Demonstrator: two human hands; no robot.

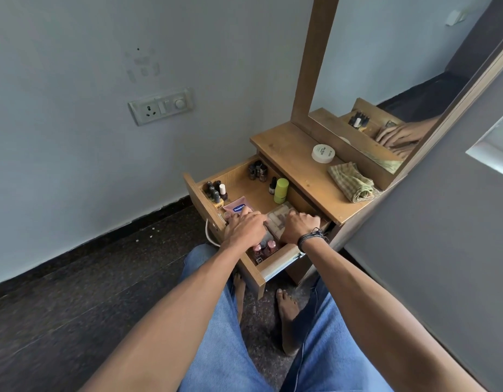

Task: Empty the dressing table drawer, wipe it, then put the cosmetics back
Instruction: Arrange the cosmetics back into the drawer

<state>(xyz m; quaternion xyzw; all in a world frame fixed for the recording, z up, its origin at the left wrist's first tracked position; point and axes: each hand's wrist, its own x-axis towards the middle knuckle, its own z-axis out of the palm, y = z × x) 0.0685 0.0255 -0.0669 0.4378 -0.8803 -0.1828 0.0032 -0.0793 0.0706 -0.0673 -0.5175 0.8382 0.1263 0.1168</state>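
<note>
Clear box (280, 219), drawer (275, 263) 5 o'clock: rigid, light, slippery; left hand (246, 226) and right hand (298, 224) grasping its ends; lift level

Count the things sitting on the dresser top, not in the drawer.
2: a white round tin near the mirror base, and a folded checked cloth just right of it toward the tabletop's edge. Nothing else shows on top; both hands are down in the open drawer.
</note>
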